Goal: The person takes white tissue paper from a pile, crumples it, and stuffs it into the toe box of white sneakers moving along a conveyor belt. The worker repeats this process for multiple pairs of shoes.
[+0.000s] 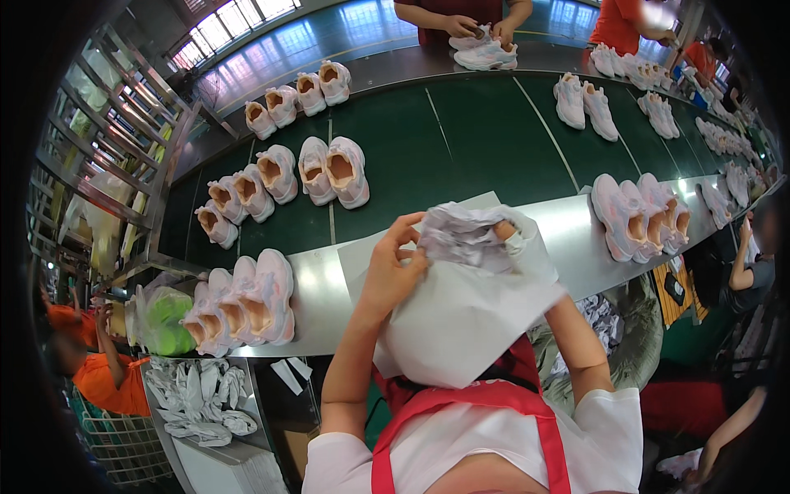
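Between the holding left grip (393, 267) and right grip (504, 231), too hidden to tell, thin white paper (465, 317) is hanging, crumpled only on top.

This is a shoe factory, at a production line. A long green belt (477, 132) with pale cross lines runs beside a steel ledge (317, 284), and many matching pale shoes (276, 288) stand along both in pairs and rows. A worker in dark red (425, 37) handles shoes across the belt, with others in orange (615, 29) farther along. Metal racks (123, 152), heaped crumpled paper (200, 391) and tall barred windows (234, 20) add to the industrial setting.
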Action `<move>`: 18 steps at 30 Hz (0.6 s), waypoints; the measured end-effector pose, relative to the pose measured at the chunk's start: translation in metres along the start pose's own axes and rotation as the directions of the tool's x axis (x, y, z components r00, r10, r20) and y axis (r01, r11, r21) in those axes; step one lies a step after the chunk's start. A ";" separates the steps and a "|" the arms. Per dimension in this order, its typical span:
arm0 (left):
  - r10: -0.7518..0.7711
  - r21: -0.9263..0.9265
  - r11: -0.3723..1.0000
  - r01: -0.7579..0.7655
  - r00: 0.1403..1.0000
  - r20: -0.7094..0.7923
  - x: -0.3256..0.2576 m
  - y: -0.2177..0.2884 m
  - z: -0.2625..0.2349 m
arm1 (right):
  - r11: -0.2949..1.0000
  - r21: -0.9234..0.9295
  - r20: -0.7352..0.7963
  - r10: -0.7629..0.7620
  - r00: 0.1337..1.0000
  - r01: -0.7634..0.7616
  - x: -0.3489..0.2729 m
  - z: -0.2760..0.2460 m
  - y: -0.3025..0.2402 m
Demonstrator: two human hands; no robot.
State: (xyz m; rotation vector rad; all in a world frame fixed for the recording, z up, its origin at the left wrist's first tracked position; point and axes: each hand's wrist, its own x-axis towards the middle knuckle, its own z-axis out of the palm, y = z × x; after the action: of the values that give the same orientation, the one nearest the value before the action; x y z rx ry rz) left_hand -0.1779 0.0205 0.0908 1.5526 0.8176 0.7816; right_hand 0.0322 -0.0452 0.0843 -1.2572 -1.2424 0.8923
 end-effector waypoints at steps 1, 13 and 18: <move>0.005 -0.025 1.000 -0.005 1.000 0.017 0.001 0.001 -0.001 | 0.998 0.024 -0.018 -0.060 0.998 0.060 0.003 0.002 0.002; -0.021 -0.307 0.952 0.007 0.999 -0.043 0.012 -0.014 -0.014 | 0.849 -0.494 0.192 -0.101 0.976 0.185 0.005 0.004 -0.022; 0.000 -0.143 0.990 0.004 1.000 0.026 0.003 -0.003 -0.015 | 0.969 -0.239 0.164 -0.026 0.986 0.065 0.012 -0.006 -0.011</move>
State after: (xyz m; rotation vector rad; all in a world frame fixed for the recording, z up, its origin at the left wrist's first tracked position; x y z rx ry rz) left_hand -0.1890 0.0309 0.0895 1.4312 0.7288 0.8000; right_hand 0.0389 -0.0361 0.0980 -1.3638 -1.5398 0.8381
